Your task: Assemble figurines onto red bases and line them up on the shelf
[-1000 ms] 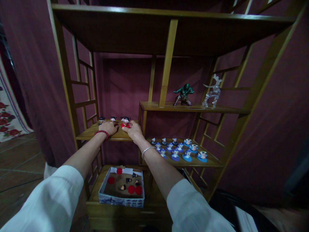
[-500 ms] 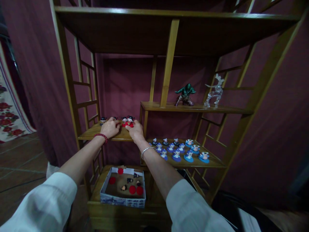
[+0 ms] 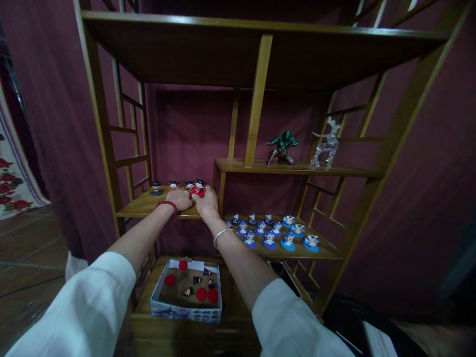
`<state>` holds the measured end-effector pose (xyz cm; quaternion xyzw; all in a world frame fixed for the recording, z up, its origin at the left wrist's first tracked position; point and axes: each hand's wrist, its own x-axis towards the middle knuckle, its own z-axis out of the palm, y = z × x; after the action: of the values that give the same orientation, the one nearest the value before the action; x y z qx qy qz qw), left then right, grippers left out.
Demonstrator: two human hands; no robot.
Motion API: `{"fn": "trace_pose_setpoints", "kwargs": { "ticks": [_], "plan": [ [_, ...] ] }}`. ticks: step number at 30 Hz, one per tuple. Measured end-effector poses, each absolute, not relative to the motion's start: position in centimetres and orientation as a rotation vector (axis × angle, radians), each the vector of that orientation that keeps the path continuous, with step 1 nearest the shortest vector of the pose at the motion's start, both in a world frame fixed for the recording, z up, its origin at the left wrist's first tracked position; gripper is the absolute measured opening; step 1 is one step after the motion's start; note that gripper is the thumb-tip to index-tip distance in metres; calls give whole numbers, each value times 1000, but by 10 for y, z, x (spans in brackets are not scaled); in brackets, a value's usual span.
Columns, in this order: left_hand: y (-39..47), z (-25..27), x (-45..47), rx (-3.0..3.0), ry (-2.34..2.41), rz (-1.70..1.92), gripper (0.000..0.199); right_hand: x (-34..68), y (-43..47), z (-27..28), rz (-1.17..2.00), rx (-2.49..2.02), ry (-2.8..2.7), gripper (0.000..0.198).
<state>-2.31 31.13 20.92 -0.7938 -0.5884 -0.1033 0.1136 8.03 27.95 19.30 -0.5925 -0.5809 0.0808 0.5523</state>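
Red-based and black-haired, a small doll [image 3: 199, 188] stands at the right end of a wooden shelf [image 3: 148, 206], and both hands meet around it. The left hand [image 3: 181, 199] lies palm down on the shelf just left of the doll, fingers bent toward its base and touching it; a red bead bracelet [image 3: 168, 205] circles that wrist. The right hand [image 3: 207, 202] comes in from the doll's right, its fingers curled against the red base; whether either hand truly grips the doll I cannot tell, since the fingertips are small and partly hidden. A silver bangle [image 3: 221, 233] sits on the right wrist.

Left of the doll, along the back of the same shelf, stand three more small dolls [image 3: 173, 185] in a row, well apart from the hands. Below and to the right of the doll, a lower shelf carries many blue-based figures [image 3: 271, 233] in rows. Above these, up and to the right of the doll, are a green figure [image 3: 282, 147] and a clear glass deer [image 3: 326, 144] side by side. Straight below the doll, a cardboard box [image 3: 186, 310] holds red discs [image 3: 201, 294] and some dark small pieces.
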Motion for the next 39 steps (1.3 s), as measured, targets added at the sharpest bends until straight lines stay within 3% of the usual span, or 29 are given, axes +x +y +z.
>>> {"fn": "trace_pose_setpoints", "kwargs": {
  "ticks": [23,29,39],
  "plan": [
    [308,206,-27,-2355,-1694,-336,43,81,278,194,127,-1458,-1388,19],
    [296,204,-42,-2384,-1548,-532,37,80,279,195,172,-1495,-1391,21],
    [295,202,-50,-2349,-1725,-722,34,78,297,197,105,-1746,-1421,33]
  ]
}}
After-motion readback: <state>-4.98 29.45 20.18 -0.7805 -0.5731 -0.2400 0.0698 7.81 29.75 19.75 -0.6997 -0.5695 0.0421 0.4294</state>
